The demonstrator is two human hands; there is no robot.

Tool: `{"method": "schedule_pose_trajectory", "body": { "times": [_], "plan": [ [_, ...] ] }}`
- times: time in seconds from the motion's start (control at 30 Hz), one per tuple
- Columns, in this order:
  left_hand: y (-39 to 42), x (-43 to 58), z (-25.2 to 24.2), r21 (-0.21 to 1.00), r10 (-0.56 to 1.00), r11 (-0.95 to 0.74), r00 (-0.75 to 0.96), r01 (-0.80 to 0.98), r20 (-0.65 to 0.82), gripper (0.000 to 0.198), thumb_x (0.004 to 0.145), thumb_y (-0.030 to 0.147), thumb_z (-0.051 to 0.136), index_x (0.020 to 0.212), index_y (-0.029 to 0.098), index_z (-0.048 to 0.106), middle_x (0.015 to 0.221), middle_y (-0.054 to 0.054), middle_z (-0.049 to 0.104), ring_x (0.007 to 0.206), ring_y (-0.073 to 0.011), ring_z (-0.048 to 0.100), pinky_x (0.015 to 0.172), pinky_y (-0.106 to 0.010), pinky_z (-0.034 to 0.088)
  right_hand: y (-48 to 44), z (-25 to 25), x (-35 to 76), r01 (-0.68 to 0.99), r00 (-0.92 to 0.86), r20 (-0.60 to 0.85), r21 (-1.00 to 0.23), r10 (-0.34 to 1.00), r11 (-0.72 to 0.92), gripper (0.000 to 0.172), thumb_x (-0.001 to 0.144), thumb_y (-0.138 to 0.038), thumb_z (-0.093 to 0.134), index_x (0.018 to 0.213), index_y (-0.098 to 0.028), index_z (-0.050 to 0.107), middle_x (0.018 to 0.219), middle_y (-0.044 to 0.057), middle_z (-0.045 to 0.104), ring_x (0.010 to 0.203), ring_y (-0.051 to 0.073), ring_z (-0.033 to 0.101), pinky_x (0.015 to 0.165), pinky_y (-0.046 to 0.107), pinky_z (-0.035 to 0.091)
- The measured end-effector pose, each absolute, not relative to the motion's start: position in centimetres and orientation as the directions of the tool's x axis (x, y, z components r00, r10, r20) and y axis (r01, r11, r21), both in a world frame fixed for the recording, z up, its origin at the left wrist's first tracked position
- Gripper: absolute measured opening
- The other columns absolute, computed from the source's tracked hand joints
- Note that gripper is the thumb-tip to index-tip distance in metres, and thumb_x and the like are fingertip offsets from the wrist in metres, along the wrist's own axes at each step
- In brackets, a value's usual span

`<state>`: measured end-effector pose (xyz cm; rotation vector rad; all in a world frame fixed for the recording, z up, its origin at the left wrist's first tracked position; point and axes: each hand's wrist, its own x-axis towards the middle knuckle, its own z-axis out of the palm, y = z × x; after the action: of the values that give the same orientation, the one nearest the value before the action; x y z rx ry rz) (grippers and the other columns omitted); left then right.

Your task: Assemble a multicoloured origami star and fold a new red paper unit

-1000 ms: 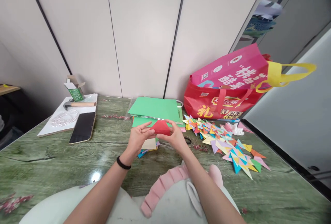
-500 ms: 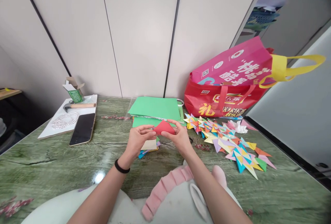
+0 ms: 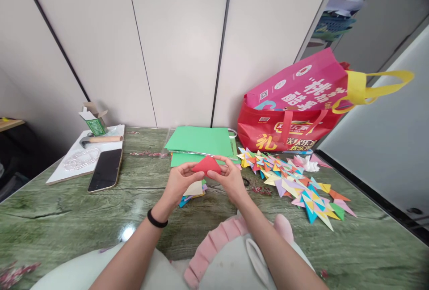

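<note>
A small red paper (image 3: 207,165), folded to a peak at its top, is held up between both hands above the green table. My left hand (image 3: 181,182) pinches its left side, with the thumb along the lower edge. On the other side, my right hand (image 3: 231,181) grips it between thumb and fingers. Just below the hands lies a small stack of coloured paper squares (image 3: 193,189), partly hidden by them. Behind the hands are larger green sheets (image 3: 201,140). Many folded, pointed paper pieces (image 3: 288,178) in several colours lie to the right.
A phone (image 3: 106,170), a hammer (image 3: 105,139), a beaded string (image 3: 81,159) and an opened small box (image 3: 96,125) are at the left. Red and pink bags (image 3: 288,124) stand at the back right. A plush toy (image 3: 224,254) lies at the near edge.
The red paper has shifted slightly left within the fingers, and my right thumb and fingers have moved a little left with it. The camera view has shifted slightly.
</note>
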<state>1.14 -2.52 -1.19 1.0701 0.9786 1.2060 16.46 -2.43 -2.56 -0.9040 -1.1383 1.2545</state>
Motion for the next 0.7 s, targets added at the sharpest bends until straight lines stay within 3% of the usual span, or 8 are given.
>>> {"method": "schedule_pose_trajectory", "body": {
  "times": [0.13,0.3,0.4,0.53,0.7],
  "plan": [
    [-2.47,1.19,-1.37,0.975,0.997,0.056,0.070,-0.214,-0.042,0.025,0.055,0.027,0.077,0.069,0.011,0.066,0.067,-0.004,0.070,0.059,-0.0144,0.064,0.063,-0.027,0.053,-2.48,-2.83,16.16,-0.208,-0.093,0.143,-0.971,0.985,0.121,0.052,0.057,-0.030,0.075,0.102,-0.020,0.051,0.087,0.004,0.069,0.075,0.020,0.066,0.069,0.033,0.052],
    [-2.52,0.73,-0.76,0.991,0.979,0.091,0.193,-0.096,-0.071,0.031,0.054,0.023,0.076,0.080,0.011,0.065,0.068,-0.003,0.069,0.061,-0.0153,0.064,0.061,-0.027,0.053,-2.19,-2.99,16.58,-0.185,-0.040,0.139,-0.974,0.989,0.129,0.048,0.065,-0.034,0.069,0.108,-0.020,0.053,0.105,0.008,0.063,0.085,0.017,0.063,0.073,0.030,0.050],
    [-2.61,0.73,-0.56,0.995,0.959,0.096,0.270,-0.022,-0.087,0.039,0.052,0.022,0.076,0.089,0.012,0.064,0.072,-0.004,0.069,0.065,-0.0178,0.064,0.058,-0.029,0.053,-2.14,-3.14,16.68,-0.154,-0.107,0.163,-0.977,0.981,0.146,0.040,0.067,-0.035,0.067,0.103,-0.019,0.058,0.091,0.006,0.067,0.080,0.017,0.063,0.070,0.029,0.050],
    [-2.53,0.81,-0.71,0.994,0.988,0.057,0.149,-0.096,-0.042,0.026,0.056,0.025,0.074,0.075,0.011,0.063,0.067,-0.002,0.066,0.060,-0.0130,0.061,0.057,-0.025,0.051,-2.21,-3.45,16.47,-0.104,-0.108,0.186,-0.979,0.977,0.175,0.027,0.065,-0.033,0.069,0.085,-0.016,0.063,0.071,0.003,0.067,0.063,0.016,0.061,0.058,0.027,0.049],
    [-2.28,0.62,-1.01,0.983,0.993,0.076,0.099,-0.165,-0.060,0.024,0.058,0.029,0.074,0.069,0.011,0.064,0.064,-0.002,0.066,0.055,-0.0104,0.059,0.053,-0.021,0.050,-2.25,-3.57,16.30,0.039,-0.049,0.249,-0.967,0.967,0.251,0.020,0.071,-0.032,0.063,0.082,-0.016,0.066,0.077,0.005,0.069,0.067,0.018,0.062,0.063,0.030,0.050]
  ]
}}
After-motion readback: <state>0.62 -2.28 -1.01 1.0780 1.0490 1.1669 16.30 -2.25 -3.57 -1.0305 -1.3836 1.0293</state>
